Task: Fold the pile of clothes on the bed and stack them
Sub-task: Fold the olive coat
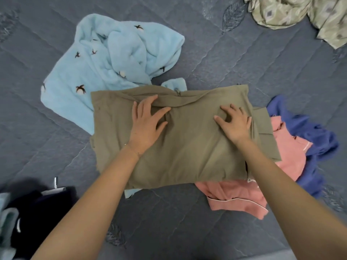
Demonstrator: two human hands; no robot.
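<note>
A khaki garment (187, 147), folded into a rough rectangle, lies in the middle of the grey quilted bed (234, 59). My left hand (147, 124) lies flat on its upper middle with fingers spread. On its upper right part my right hand (234, 121) presses, fingers spread and slightly bent. Neither hand grips the cloth. Under its right edge lie a pink garment (242, 197) and a blue-purple garment (315, 136). A light blue fluffy garment (105, 68) with small dark bird marks lies crumpled behind it on the left.
A pale green patterned cloth (300, 12) is bunched at the far right corner. At the near left edge sit dark navy clothes (37, 212) and a pale teal piece (7, 222). Bare quilt shows at the near centre and far left.
</note>
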